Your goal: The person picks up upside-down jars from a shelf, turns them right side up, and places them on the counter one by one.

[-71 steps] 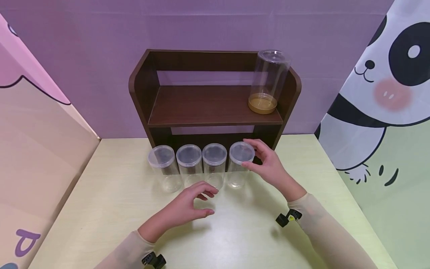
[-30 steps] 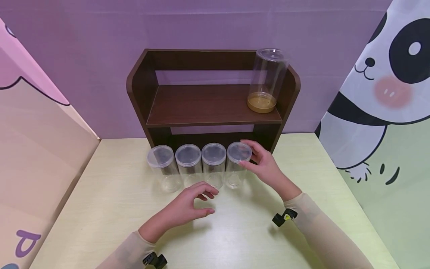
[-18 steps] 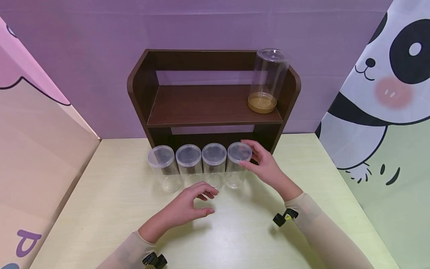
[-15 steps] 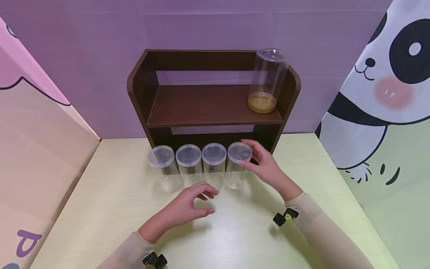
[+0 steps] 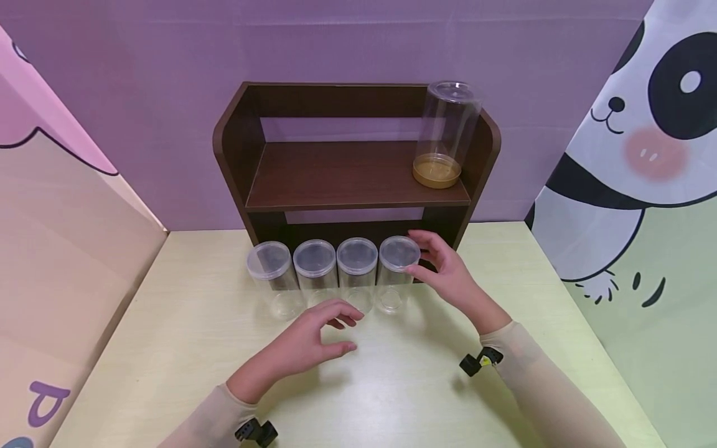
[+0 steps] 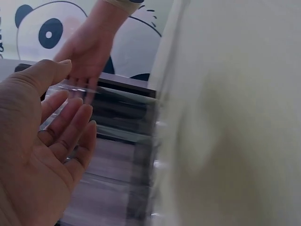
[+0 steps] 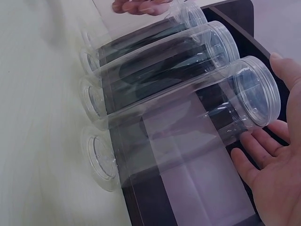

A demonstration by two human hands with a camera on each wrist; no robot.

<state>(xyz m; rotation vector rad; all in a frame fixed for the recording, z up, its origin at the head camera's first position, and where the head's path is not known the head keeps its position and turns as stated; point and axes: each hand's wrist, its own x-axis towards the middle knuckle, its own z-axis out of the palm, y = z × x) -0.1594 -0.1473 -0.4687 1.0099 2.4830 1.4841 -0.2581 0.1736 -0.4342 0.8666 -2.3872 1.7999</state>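
Several clear plastic jars with translucent lids stand upright side by side in a row on the table. My right hand [image 5: 448,270] is beside the rightmost jar [image 5: 399,252], its thumb and fingers spread at the right side of the lid. In the right wrist view, the fingers [image 7: 256,146] lie loose around that jar's lid end, not closed round it. My left hand [image 5: 305,339] hovers in front of the row with relaxed, slightly bent fingers, holding nothing. The left wrist view has its palm [image 6: 42,169] facing the clear jar walls.
A dark brown two-level shelf [image 5: 358,174] stands behind the jars, close to the purple back wall [image 5: 347,50]. On its upper board, at the right end, is a tall clear canister [image 5: 439,171] with a gold base. Printed panels [image 5: 644,155] flank the pale table [image 5: 185,348].
The rightmost jar shifted left toward its neighbour, with my right hand on its lid. Since then that hand has loosened and drawn slightly right. My left hand has hardly moved.
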